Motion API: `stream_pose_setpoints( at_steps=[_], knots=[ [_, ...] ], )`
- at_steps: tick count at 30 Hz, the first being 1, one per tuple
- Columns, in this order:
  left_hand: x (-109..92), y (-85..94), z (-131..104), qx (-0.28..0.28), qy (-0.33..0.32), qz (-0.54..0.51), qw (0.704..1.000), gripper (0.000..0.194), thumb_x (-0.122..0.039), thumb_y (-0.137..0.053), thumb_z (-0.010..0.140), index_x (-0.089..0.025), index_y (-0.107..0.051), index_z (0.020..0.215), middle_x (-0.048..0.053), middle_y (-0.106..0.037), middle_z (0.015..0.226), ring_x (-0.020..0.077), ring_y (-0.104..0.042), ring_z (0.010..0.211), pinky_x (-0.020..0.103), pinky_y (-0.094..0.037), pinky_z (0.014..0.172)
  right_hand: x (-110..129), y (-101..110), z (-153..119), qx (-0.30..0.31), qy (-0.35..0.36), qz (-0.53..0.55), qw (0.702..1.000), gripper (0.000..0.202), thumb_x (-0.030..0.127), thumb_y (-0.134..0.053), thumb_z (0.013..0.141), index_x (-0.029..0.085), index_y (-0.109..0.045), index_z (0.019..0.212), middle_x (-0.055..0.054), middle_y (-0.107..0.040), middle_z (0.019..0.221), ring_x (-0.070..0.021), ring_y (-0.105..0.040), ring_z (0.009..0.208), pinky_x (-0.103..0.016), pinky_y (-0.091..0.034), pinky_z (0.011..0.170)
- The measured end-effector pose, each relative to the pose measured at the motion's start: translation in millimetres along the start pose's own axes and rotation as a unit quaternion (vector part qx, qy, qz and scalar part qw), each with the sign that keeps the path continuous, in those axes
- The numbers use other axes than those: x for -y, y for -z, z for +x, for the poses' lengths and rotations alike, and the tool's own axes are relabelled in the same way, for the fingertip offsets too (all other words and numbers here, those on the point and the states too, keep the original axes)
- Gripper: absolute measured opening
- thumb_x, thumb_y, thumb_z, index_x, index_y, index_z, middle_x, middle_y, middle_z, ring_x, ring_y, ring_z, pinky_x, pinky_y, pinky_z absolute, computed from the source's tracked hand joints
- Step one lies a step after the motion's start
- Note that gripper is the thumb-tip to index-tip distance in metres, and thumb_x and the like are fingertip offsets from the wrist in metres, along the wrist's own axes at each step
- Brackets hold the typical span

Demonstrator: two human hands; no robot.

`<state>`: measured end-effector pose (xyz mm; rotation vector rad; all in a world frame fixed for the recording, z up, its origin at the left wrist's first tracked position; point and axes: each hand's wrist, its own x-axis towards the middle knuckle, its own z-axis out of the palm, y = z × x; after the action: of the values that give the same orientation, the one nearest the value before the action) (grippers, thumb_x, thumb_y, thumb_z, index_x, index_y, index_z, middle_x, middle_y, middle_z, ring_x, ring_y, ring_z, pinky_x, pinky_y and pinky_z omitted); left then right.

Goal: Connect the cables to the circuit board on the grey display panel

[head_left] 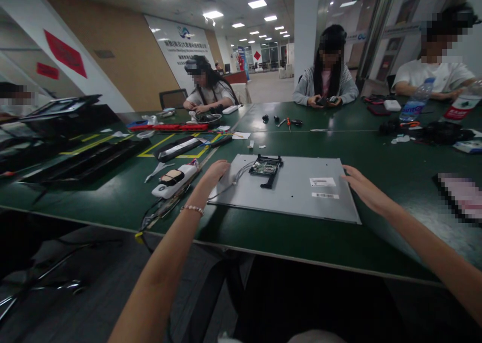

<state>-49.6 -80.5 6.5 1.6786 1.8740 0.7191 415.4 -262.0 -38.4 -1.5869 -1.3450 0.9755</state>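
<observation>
A flat grey metal panel (301, 182), which looks like the back of a display panel, is in front of me over the green table. On it sit a small green circuit board (264, 167) in a black frame, grey cables (237, 177) and two white labels (322, 182). My left hand (218, 171) grips the panel's left edge, its fingers partly hidden. At the right edge my right hand (357, 185) holds the panel with its fingers along the side. Shadow shows under the near edge; whether it touches the table I cannot tell.
Left of the panel lie a white device with a tan top (175, 180), loose cables and black casing parts (90, 162). Screwdrivers (289, 124) and small tools lie beyond. Bottles (416, 102) and a pixelated object (461, 195) are at right. Several people sit around the table.
</observation>
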Motion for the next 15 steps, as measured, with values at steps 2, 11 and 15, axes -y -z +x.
stream_pose_setpoints(
  at_steps=[2, 11, 15],
  knots=[
    [1.0, 1.3, -1.0, 0.021, 0.015, -0.048, 0.998, 0.033, -0.023, -0.046, 0.086, -0.018, -0.049, 0.119, 0.012, -0.067, 0.112, 0.0183, -0.065, 0.103, 0.028, -0.05, 0.089, 4.9, 5.4, 0.7, -0.025, -0.042, 0.085, 0.995, 0.075, 0.056, -0.048, 0.085, 0.03, -0.025, 0.151, -0.01, -0.036, 0.156, -0.0299, -0.033, 0.143, -0.051, -0.03, 0.116],
    [-4.5, -3.1, -15.3, 0.067, 0.103, -0.248, 0.961, 0.029, -0.026, -0.049, 0.09, -0.023, -0.05, 0.119, 0.008, -0.068, 0.11, 0.0176, -0.065, 0.107, 0.029, -0.05, 0.092, -13.6, 39.0, 4.9, -0.028, -0.082, 0.168, 0.982, 0.08, 0.055, -0.058, 0.081, 0.039, -0.02, 0.15, -0.009, -0.035, 0.156, -0.0322, -0.04, 0.139, -0.053, -0.038, 0.111],
    [-5.9, -7.8, -23.9, 0.09, 0.1, -0.273, 0.953, 0.033, -0.031, -0.056, 0.088, -0.02, -0.052, 0.118, 0.012, -0.068, 0.115, 0.0208, -0.065, 0.109, 0.032, -0.05, 0.093, -24.5, 60.5, 4.5, -0.014, -0.079, 0.075, 0.994, 0.083, 0.06, -0.055, 0.084, 0.038, -0.016, 0.153, -0.011, -0.03, 0.159, -0.0341, -0.044, 0.136, -0.054, -0.042, 0.107]
  ],
)
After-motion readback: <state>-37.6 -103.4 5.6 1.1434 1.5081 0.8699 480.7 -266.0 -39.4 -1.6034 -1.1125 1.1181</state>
